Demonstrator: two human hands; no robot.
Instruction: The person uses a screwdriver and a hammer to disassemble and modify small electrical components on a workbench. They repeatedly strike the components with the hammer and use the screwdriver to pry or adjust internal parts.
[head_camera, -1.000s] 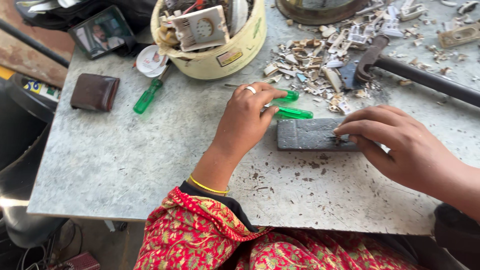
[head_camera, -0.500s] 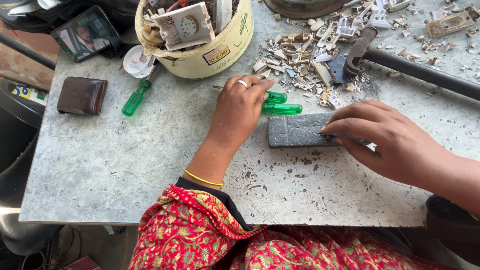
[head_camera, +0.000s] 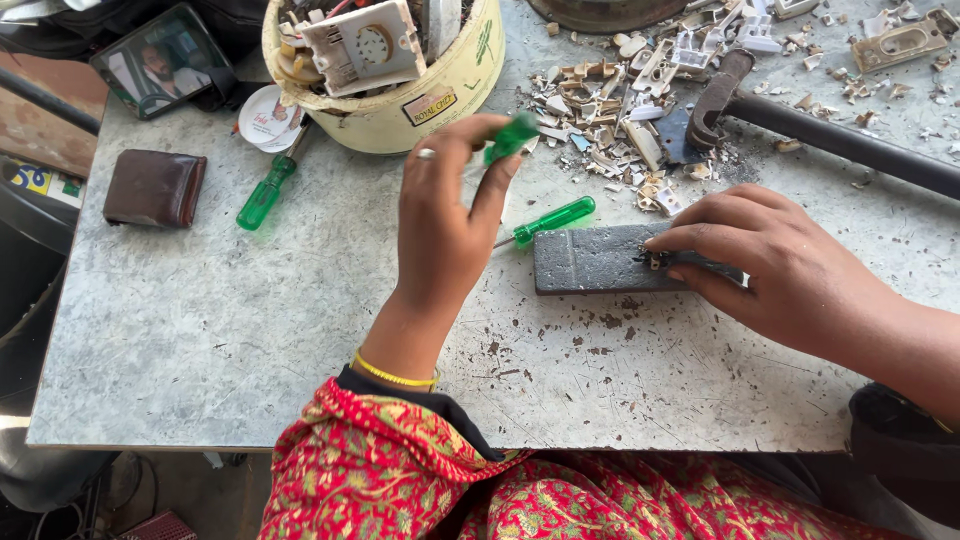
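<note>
- Your left hand (head_camera: 445, 225) has lifted off the bench – half a second ago it lay flat over the two green tools, and now it is raised with its fingers (head_camera: 490, 190) pinching the translucent green plastic handle of a small screwdriver (head_camera: 512, 138), up at about 11 o'clock from the block.
- That pick-up leaves a second green-handled screwdriver (head_camera: 550, 220) lying alone on the speckled grey metal bench (head_camera: 200, 330), just beside the block's left end, its tip pointing toward your wrist.
- Your right hand (head_camera: 770, 265) has not shifted – its fingers press together on a small dark metal part (head_camera: 655, 260) resting on top of the dark grey rectangular stone block (head_camera: 610, 260), pinning it there.
- Judging from this, you now have the tool in hand and the part held steady, so driver and part are ready to meet.
- At 12 o'clock lies a heap of broken cream plastic fragments (head_camera: 620, 110); at 10 o'clock stand a cream plastic tub of old switch parts (head_camera: 385, 80) and a third green screwdriver (head_camera: 265, 192); a brown leather wallet (head_camera: 152, 188) sits at 9 o'clock.
</note>
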